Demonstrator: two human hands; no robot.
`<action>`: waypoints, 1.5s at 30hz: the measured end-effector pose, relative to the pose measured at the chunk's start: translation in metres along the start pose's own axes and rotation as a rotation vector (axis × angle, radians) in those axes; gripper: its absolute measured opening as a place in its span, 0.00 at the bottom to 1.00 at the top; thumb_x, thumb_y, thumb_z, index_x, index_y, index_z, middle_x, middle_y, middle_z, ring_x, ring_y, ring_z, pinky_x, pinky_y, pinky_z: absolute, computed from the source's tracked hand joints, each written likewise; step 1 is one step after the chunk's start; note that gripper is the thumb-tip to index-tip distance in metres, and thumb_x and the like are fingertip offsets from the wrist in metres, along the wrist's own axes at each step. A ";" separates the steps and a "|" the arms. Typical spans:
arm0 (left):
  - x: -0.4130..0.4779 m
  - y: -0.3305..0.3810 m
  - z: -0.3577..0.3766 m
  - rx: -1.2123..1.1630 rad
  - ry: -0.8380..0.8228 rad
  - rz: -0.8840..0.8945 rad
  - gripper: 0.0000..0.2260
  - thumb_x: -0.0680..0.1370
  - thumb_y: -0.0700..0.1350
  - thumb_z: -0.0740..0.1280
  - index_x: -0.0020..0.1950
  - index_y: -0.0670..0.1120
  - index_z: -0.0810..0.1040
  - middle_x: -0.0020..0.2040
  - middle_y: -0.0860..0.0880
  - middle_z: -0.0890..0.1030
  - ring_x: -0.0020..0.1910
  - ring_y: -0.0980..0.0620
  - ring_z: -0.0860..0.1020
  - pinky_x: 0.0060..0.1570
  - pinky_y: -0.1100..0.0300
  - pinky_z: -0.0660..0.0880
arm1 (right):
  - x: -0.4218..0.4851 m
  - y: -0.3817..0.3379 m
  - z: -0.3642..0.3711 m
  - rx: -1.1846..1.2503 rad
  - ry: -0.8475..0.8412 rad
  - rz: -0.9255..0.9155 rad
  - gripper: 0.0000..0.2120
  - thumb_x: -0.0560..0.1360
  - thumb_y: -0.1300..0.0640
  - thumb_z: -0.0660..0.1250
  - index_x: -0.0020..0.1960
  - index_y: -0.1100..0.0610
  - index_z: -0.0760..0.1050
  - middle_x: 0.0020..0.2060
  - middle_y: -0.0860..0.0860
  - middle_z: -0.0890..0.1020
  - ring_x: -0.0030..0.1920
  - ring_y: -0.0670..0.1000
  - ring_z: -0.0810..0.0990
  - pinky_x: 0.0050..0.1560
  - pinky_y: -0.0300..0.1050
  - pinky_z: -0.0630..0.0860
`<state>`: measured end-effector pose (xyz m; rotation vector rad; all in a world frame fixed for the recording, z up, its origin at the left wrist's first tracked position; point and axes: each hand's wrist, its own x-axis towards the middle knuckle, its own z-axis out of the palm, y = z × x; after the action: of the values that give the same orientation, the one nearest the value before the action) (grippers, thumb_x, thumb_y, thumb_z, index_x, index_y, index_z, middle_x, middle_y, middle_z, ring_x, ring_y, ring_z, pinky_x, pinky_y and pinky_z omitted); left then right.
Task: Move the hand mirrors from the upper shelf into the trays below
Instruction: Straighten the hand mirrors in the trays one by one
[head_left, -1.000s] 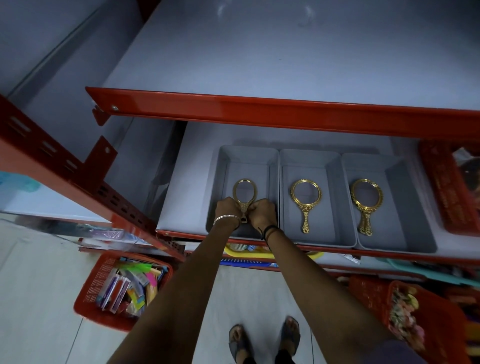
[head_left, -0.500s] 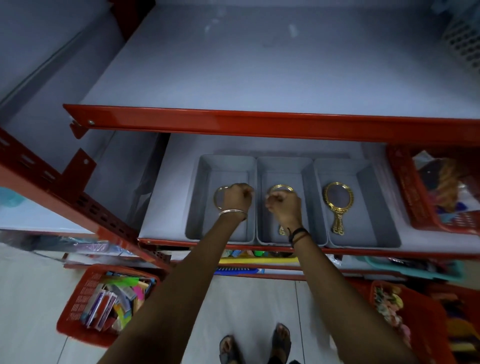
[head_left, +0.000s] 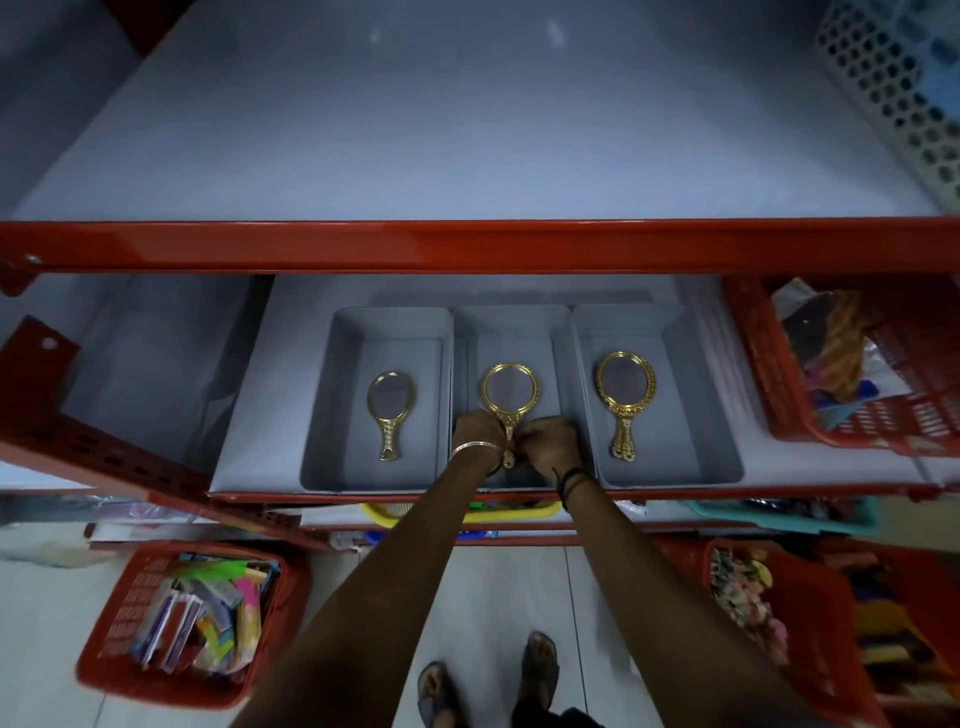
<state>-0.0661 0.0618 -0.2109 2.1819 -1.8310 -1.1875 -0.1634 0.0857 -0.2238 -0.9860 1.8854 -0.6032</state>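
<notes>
Sandalled feet (head_left: 488, 680) stand on a tiled floor at 6 o'clock, flanked by red baskets (head_left: 187, 623) of packets. Beyond them, the left hand (head_left: 478, 434) and right hand (head_left: 550, 447) meet, both clenched around the handle of the middle gold mirror (head_left: 510, 395), lying in the centre grey tray (head_left: 511, 322). At 9 o'clock from it, a small mirror (head_left: 390, 410) rests in the left tray (head_left: 337, 405); at 3 o'clock, an oval mirror (head_left: 626, 402) lies in the right tray (head_left: 696, 395). Farthest away, the upper shelf (head_left: 467, 130) shows a bare grey surface.
</notes>
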 end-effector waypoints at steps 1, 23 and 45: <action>0.002 0.000 0.001 -0.018 0.024 -0.009 0.12 0.79 0.38 0.61 0.58 0.35 0.79 0.57 0.39 0.81 0.58 0.41 0.80 0.54 0.54 0.77 | 0.002 0.001 0.001 0.005 0.002 -0.009 0.07 0.71 0.69 0.66 0.45 0.68 0.83 0.45 0.63 0.85 0.49 0.59 0.83 0.55 0.51 0.80; -0.009 0.018 -0.008 0.042 0.133 0.053 0.10 0.77 0.37 0.62 0.54 0.36 0.80 0.53 0.37 0.83 0.54 0.39 0.82 0.52 0.51 0.79 | 0.005 0.001 -0.016 0.044 0.013 -0.134 0.08 0.71 0.66 0.67 0.37 0.60 0.83 0.38 0.60 0.85 0.44 0.61 0.84 0.51 0.58 0.81; -0.016 0.132 0.098 0.153 -0.137 0.214 0.11 0.78 0.36 0.64 0.59 0.34 0.77 0.60 0.38 0.80 0.59 0.43 0.78 0.57 0.57 0.75 | 0.027 0.079 -0.138 0.051 0.108 0.109 0.08 0.72 0.68 0.66 0.47 0.67 0.83 0.47 0.63 0.85 0.50 0.59 0.83 0.58 0.53 0.79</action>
<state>-0.2303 0.0777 -0.2064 1.9539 -2.2135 -1.2162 -0.3228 0.1102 -0.2283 -0.8268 1.9946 -0.6475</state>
